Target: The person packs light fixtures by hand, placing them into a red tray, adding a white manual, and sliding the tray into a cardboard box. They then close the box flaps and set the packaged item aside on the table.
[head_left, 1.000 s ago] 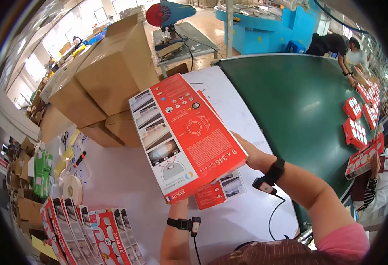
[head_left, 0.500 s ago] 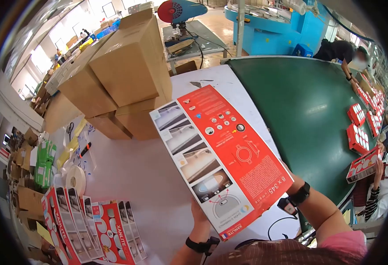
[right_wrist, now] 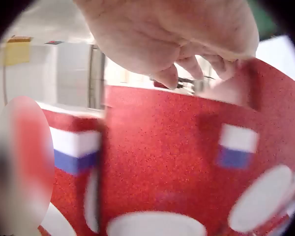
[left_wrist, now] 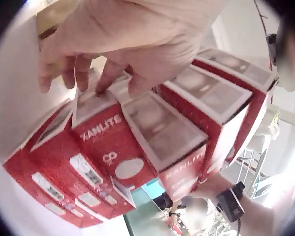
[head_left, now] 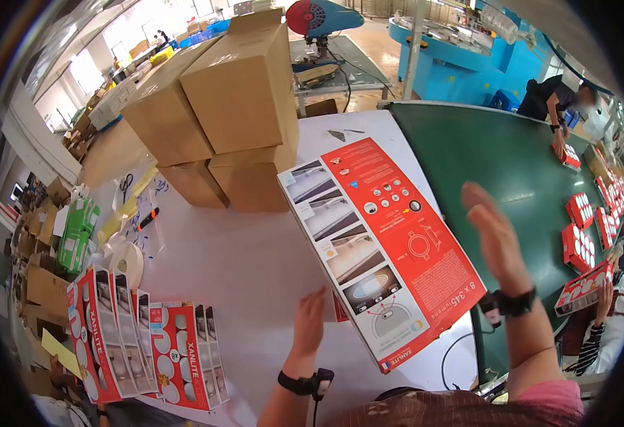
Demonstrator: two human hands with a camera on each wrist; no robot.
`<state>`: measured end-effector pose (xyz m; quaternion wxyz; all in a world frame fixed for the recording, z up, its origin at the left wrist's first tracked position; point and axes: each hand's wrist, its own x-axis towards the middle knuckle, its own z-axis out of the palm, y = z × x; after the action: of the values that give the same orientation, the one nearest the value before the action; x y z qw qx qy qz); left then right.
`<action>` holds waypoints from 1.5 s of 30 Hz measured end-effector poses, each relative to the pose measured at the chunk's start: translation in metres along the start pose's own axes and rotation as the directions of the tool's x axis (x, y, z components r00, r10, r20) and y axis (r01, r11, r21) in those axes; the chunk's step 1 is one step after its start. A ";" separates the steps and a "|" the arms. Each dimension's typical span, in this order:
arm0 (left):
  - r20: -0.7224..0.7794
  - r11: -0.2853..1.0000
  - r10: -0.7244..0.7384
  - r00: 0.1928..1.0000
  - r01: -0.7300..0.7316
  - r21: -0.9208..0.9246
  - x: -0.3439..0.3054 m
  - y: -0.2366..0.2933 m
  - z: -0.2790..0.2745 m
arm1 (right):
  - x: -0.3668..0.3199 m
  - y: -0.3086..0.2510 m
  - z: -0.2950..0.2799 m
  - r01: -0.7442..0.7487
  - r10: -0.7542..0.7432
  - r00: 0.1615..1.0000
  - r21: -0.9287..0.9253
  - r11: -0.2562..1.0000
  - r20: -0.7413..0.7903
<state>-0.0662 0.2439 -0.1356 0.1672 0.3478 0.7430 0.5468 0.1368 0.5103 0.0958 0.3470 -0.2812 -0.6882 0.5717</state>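
Observation:
A large red and white printed box (head_left: 397,249) lies face up at a slant on the white table, its lower edge toward the person; a bit of another red box (head_left: 339,307) shows beneath its left side. My left hand (head_left: 310,324) is beside that left edge, fingers extended, gripping nothing. Raised off the right edge, my right hand (head_left: 498,245) has straight fingers and holds nothing. In the left wrist view, my left hand (left_wrist: 132,42) is in front of several red boxes (left_wrist: 113,152). The right wrist view shows my right hand (right_wrist: 172,34) above a red box (right_wrist: 162,147).
Several upright red boxes (head_left: 177,356) stand at the table's front left. Behind them are a tape roll (head_left: 127,262), an orange cutter (head_left: 148,219) and scissors (head_left: 125,186). Stacked cartons (head_left: 241,92) stand at the back; a green conveyor (head_left: 482,156) runs along the right.
Both hands have let go of the large box; the right has lifted away to the right, the left has drawn off leftward. The whole head view has shifted, so the scene sits farther right.

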 end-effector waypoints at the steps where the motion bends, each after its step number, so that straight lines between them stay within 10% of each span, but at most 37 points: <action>1: -0.006 1.000 0.002 1.000 -0.002 0.001 0.004 -0.010 0.003 | -0.004 -0.037 0.009 0.194 -0.167 0.976 -0.204 0.959 0.142; 3: -0.050 0.765 -0.519 0.853 0.438 -0.471 0.009 -0.032 0.011 | -0.013 -0.093 0.035 0.606 -0.287 0.776 -0.537 0.587 0.562; 6: 0.329 0.378 -0.585 0.741 0.608 -0.698 0.008 -0.091 0.035 | -0.014 -0.078 0.073 0.693 -0.053 0.688 -0.633 0.346 0.724; 8: 0.355 0.468 -0.541 0.763 0.623 -0.627 0.017 -0.079 0.046 | -0.009 -0.057 0.079 0.681 -0.014 0.711 -0.683 0.265 0.704; 13: 0.442 0.438 -0.645 0.624 0.775 -0.456 0.047 -0.037 0.048 | -0.005 -0.048 0.059 0.672 -0.024 0.713 -0.673 0.308 0.701; 22: 0.500 0.373 -0.581 0.642 0.756 -0.537 0.051 -0.082 0.090 | 0.009 -0.029 -0.008 0.643 -0.147 0.730 -0.598 0.478 0.667; 24: 0.553 0.190 -0.467 0.690 0.689 -0.699 0.052 -0.040 0.080 | 0.011 -0.020 -0.032 0.575 -0.163 0.774 -0.572 0.584 0.612; 34: 0.386 0.582 -0.455 0.802 0.596 -0.553 0.065 0.042 0.046 | -0.048 0.109 -0.129 0.043 -0.016 0.989 -0.178 0.983 0.147; 37: 0.360 0.810 -0.412 0.837 0.517 -0.277 0.062 0.049 0.035 | -0.096 0.214 -0.157 0.162 0.009 0.968 -0.651 0.741 0.250; 38: 0.355 0.817 -0.418 0.836 0.517 -0.255 0.063 0.052 0.034 | -0.099 0.215 -0.142 -0.186 0.204 0.968 -0.129 0.974 0.144; 40: 0.348 0.889 -0.394 0.851 0.449 -0.091 0.058 0.056 0.028 | -0.103 0.208 -0.116 -0.476 0.510 0.839 0.711 0.518 0.191; 45: 0.375 0.741 -0.455 0.808 0.577 -0.344 0.060 0.026 0.023 | -0.093 0.235 -0.140 -0.511 0.486 0.855 0.460 0.726 0.183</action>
<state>-0.0849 0.3059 -0.1111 0.4860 0.1487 0.6366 0.5800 0.3017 0.5646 -0.1345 0.2236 -0.3432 -0.4264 0.8065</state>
